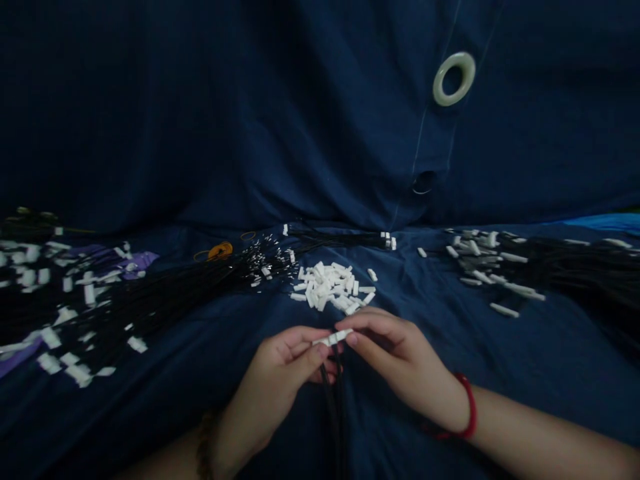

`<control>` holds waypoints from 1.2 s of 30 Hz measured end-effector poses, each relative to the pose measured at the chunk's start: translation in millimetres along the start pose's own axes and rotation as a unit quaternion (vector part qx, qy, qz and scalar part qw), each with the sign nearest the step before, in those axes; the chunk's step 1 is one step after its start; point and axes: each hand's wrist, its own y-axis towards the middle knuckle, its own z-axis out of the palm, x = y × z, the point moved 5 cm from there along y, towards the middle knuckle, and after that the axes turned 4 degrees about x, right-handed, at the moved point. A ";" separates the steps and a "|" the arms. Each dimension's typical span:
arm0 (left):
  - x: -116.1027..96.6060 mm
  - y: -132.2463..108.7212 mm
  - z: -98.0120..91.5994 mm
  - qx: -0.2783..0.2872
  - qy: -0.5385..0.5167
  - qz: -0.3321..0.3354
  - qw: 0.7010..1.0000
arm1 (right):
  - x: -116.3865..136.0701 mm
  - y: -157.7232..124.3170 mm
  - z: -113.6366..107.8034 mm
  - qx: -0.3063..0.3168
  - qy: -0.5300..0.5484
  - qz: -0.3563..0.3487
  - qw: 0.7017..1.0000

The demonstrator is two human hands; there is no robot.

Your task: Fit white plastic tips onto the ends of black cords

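Between my two hands is a small white plastic connector (334, 338), held sideways just in front of a loose pile of similar white connectors (327, 287). My left hand (287, 370) pinches its left end between thumb and fingers. The thumb and forefinger of my right hand (395, 357) grip the right end. Black cables (334, 413) run down from under the connector, past the left fingers, toward the bottom edge. Whether the white piece is one part or two joined parts is too small to tell.
A bundle of black cables (165, 293) with white ends lies left, beside purple ties (135, 263) and an orange band (220, 251). Another cable bundle (575, 267) lies right. A short bundle (340, 239) sits behind the pile. Dark blue cloth (300, 120) hangs behind, with a ring (441, 87).
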 end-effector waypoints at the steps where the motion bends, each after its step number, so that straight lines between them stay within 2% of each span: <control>1: 0.3 -0.1 -0.5 -0.001 -0.002 -0.001 1.000 | -1.6 0.0 -1.0 -0.002 -0.002 0.000 1.000; 7: 0.2 -2.5 -1.8 -0.003 -0.005 -0.001 1.000 | -7.6 -0.8 -3.3 0.016 0.017 0.006 1.000; 13: -1.3 -2.7 -3.0 -0.030 -0.009 -0.005 0.999 | -14.5 -0.4 -7.2 -0.014 0.017 0.031 0.999; 18: -2.7 -2.9 -4.8 -0.058 -0.019 -0.004 0.998 | -8.9 0.3 -2.9 0.016 0.022 0.013 1.000; 25: -2.9 -0.4 -2.3 -0.018 -0.008 -0.001 1.000 | -6.7 -0.3 -2.5 0.001 0.015 0.011 1.000; 31: -3.8 1.7 -2.4 -0.009 -0.045 0.019 0.999 | -7.4 1.6 -0.6 -0.027 0.011 0.016 0.999; 36: -3.1 4.8 -0.1 0.004 -0.087 0.020 0.996 | -0.7 1.7 4.5 -0.009 0.030 0.003 0.999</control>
